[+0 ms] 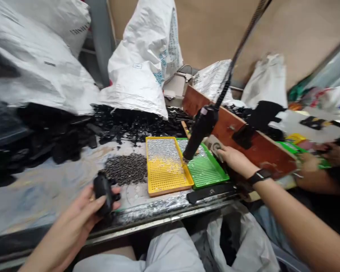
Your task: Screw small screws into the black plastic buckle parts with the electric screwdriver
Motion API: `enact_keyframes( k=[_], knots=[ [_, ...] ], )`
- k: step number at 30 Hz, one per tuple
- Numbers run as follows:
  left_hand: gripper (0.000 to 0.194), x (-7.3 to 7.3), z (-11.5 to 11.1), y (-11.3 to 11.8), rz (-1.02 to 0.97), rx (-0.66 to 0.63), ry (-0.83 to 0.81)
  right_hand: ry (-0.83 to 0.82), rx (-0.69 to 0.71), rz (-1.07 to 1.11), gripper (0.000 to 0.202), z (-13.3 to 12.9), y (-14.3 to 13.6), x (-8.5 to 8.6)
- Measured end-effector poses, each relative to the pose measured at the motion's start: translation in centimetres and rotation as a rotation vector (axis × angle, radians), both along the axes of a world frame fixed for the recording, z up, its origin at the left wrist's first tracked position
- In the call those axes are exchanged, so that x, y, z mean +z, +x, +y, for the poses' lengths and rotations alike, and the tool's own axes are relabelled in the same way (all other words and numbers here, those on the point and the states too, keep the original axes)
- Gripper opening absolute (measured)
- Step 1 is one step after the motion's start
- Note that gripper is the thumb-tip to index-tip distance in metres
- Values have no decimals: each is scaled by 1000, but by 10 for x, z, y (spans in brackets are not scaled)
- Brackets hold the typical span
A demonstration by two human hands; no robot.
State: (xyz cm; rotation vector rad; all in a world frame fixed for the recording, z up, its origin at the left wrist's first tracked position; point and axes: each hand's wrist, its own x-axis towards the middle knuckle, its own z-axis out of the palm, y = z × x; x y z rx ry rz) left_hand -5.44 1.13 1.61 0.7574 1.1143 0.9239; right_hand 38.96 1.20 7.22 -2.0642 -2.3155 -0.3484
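Observation:
A black plastic part [103, 193] is held in my left hand [83, 211], thumb on top and fingers beneath, over the table's front edge. My right hand [234, 160], with a dark watch on the wrist, is closed on a small pale object [214, 145] beside the brown board; what it is cannot be made out. A black electric screwdriver [201, 128] hangs from a coiled cord, its tip over the seam between the yellow tray [167, 185] and the green tray [206, 173]. Small silvery pieces lie in both trays. Left of the yellow tray is a pile of dark screws [127, 168].
A tilted brown board [243, 139] stands on the right. White sacks [141, 71] and heaps of black parts [121, 122] line the back. A black strip [211, 192] lies before the trays. Another person's arm [314, 177] is at far right.

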Motion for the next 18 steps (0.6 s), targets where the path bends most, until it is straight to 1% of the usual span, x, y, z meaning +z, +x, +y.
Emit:
enact_keyframes(
  k=[2,4,5,7,9,10,12,13,14,15,18],
  knots=[
    [53,7,-6,3,-77,-20,26,-3,85,31,31,12,-2,-3],
    [53,5,-9,2,-184,-71,54,178,190,64,35,14,-17,-7],
    [52,2,-10,1,-222,-94,64,324,225,138,33,12,-29,-9],
    [50,-4,-11,1,-256,-119,75,529,216,377,30,3,-60,-12],
    [47,-8,-12,4,-243,-118,82,664,135,645,34,-6,-97,-14],
    [46,-10,-12,5,-226,-121,86,740,121,750,37,-10,-117,-15],
    [46,-12,-15,9,-180,-131,103,921,122,868,35,-13,-156,-19],
    [46,-13,-17,11,-155,-135,112,969,147,891,33,-13,-174,-21],
    [46,-14,-19,12,-133,-133,121,958,201,904,31,-14,-190,-23],
    [47,-15,-21,12,-119,-123,128,900,286,901,31,-15,-205,-25],
    [49,-18,-26,12,-121,-66,125,594,561,866,36,-29,-237,-27]
  ],
)
